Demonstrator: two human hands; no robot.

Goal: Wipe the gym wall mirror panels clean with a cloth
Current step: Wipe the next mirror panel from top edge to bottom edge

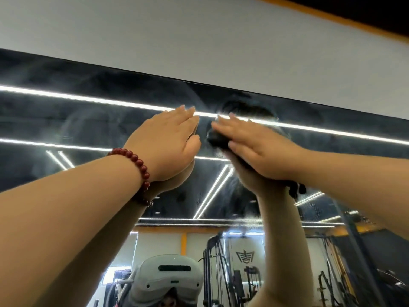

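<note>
We're reaching high, both arms stretched up to the top of the mirror panel (88, 120), just under its dark upper edge where the white wall (177, 36) begins. Our left hand (168, 142) lies flat on the glass, fingers (186, 116) straight and pressed together, a red bead bracelet (137, 165) round the wrist. Our right hand (250, 147) is flat too, fingers straight and close together, pressing the dark cloth (218, 139) against the mirror; the cloth peeks out beneath the fingers, with another bit of it showing down by the wrist. The two hands sit just beside each other, not touching. The glass looks hazy and streaked around them, with reflected light strips (88, 98) cutting across and gym machines (239, 273) mirrored below.
</note>
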